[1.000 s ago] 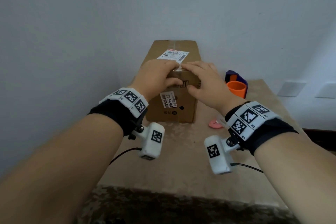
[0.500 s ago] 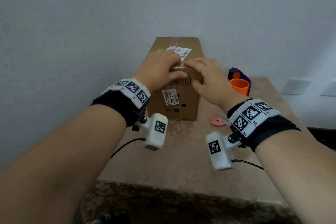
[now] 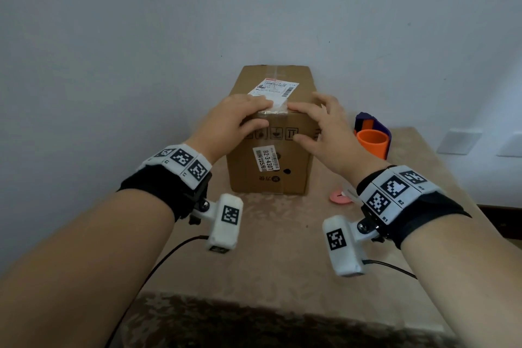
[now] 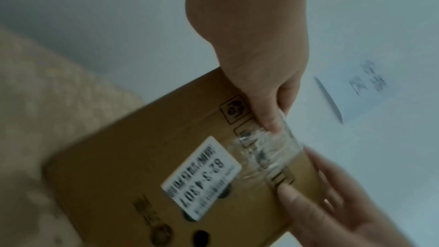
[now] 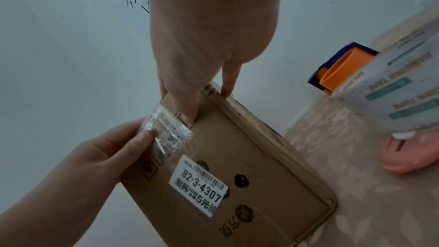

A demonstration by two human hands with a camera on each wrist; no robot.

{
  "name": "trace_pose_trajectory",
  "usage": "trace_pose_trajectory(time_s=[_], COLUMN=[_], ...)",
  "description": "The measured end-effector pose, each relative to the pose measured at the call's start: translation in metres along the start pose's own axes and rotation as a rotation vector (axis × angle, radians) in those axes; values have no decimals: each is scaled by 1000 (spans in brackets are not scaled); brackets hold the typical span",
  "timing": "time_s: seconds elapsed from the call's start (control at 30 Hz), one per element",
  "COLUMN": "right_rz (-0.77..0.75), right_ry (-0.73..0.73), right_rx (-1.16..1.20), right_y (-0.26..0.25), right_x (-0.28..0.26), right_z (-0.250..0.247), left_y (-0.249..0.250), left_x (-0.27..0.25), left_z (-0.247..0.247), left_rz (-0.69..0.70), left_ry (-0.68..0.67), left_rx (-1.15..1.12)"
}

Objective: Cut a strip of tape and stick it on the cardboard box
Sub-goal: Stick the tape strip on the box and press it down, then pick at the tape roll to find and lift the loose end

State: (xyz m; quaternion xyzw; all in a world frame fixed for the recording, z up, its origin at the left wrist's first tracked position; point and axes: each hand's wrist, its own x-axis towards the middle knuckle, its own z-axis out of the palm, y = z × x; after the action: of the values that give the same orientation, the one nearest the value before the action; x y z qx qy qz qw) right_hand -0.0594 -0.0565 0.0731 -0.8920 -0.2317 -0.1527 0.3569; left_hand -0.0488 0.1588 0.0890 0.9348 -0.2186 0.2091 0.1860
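Centrally, cardboard box (image 3: pixel 268 147) on beige patterned table (image 3: pixel 271 257), against pale wall (image 3: pixel 141 37)

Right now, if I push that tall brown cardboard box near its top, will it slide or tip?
The tall brown cardboard box looks taller than its footprint, so a high push probably tips it. The patterned beige tabletop may grip its base. Weight cannot be judged.

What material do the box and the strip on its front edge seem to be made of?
The box looks like brown corrugated cardboard: matte, with folded flaps. The strip seems thin clear plastic tape: glossy, wrinkled, print showing through. The left hand presses it.
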Motion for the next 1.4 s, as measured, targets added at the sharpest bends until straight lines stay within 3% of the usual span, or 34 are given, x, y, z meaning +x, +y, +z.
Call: trace_pose_trajectory(time_s=[0.17, 0.43, 0.57, 0.7, 0.83, 1.03, 1.2, 1.4], right_rz=[79, 46, 72, 67, 78, 216, 456, 681], right_ry=[-13, -65, -105, -172, -155, -157, -138, -46], right_rx=[20, 23, 24, -54, -182, -233, -222, 108], right_y=[-17, -62, -73, -67, -56, -15, 29, 89], right_x=[0, 32, 43, 41, 31, -13, -57, -88], right_z=[10, 47, 57, 41, 11, -53, -75, -57], left_y=[-1, -38, -43, -27, -2, 64, 110, 128], left_x=[-1, -18, -19, -14, -12, -7, -1, 2], left_z=[-4, -45, -57, -55, -55, -36, 20, 95], left_rz=[-84, -229, -239, -269, -282, -72, 19, -18], left_ry=[-37, -73, -95, -133, -51, 45, -104, -365], left_rx=[30, 137, 208, 273, 322, 202, 142, -3])
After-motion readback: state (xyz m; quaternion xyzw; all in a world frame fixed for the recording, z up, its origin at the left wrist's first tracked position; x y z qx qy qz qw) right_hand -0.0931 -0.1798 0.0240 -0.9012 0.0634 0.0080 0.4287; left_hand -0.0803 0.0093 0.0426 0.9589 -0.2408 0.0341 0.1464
